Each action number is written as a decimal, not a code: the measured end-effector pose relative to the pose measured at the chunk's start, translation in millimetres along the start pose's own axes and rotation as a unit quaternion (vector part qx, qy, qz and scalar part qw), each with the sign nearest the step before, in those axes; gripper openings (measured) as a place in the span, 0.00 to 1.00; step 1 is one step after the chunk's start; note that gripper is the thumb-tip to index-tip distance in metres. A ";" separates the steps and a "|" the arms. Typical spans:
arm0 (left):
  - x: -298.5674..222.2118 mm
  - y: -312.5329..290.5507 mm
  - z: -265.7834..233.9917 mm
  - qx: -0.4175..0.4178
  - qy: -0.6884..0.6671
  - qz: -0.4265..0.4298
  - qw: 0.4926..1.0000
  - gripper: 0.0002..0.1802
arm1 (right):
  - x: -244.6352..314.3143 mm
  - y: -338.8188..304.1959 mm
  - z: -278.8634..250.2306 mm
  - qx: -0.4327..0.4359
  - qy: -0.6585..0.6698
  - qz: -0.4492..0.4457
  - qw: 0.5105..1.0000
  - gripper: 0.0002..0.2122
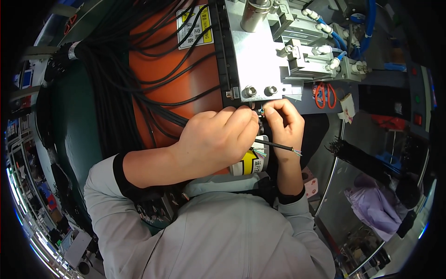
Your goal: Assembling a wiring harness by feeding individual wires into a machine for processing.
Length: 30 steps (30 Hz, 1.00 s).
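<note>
My left hand (218, 135) is closed, knuckles up, around black cables that run into it from the left. Below its fingers one black cable (274, 144) sticks out to the right, its stripped end showing thin coloured wires (297, 152). More bare coloured wires (259, 152) poke out under that hand. Close under the front edge of a metal machine block (258, 56), my right hand (287, 124) pinches thin coloured wires (262, 111) between thumb and forefinger. Both hands' fingertips almost meet there. My left fingers hide what they grip exactly.
A large bundle of black cables (109, 83) drapes over the orange surface (186, 83) at left. Pneumatic cylinders (306, 56) with blue hoses stand at the far right. Red-handled scissors (325, 95) lie beside the block. A yellow-and-white labelled object (251, 163) sits below my hands.
</note>
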<state>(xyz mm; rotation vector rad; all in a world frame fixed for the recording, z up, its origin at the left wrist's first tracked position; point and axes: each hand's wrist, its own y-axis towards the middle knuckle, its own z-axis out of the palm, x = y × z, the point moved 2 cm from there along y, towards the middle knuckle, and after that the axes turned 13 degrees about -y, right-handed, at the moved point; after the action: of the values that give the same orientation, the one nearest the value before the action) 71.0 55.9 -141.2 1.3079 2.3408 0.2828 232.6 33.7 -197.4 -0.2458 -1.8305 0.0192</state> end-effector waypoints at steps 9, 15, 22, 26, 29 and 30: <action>0.4 10.6 -19.1 -0.021 -0.018 -0.020 0.999 0.08 | 18.4 2.3 -6.5 -0.092 -0.129 -0.182 0.970 0.04; -7.5 7.5 -39.6 0.091 0.009 -0.101 0.991 0.07 | 31.5 1.2 -25.0 -0.097 -0.029 -0.146 0.984 0.06; -0.2 26.6 -63.7 0.003 -0.109 -0.029 0.994 0.10 | 59.1 -16.1 -49.9 0.059 0.080 -0.339 0.936 0.10; -8.5 34.7 -68.8 -0.138 -0.163 0.077 0.974 0.11 | 46.8 -19.1 -45.8 -0.041 0.156 -0.229 0.960 0.10; -10.7 24.1 -58.0 -0.094 -0.221 0.044 0.970 0.12 | 62.5 -23.4 -27.8 -0.005 0.070 -0.244 0.967 0.10; -5.4 21.7 -52.8 -0.089 -0.225 0.030 0.970 0.11 | 63.0 -21.3 -23.5 -0.005 0.068 -0.235 0.970 0.10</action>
<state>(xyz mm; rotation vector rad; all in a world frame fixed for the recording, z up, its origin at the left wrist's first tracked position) 65.0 64.8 -84.8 1.2092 1.8561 0.1854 236.0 21.4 -128.0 0.1812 -1.7128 -0.3307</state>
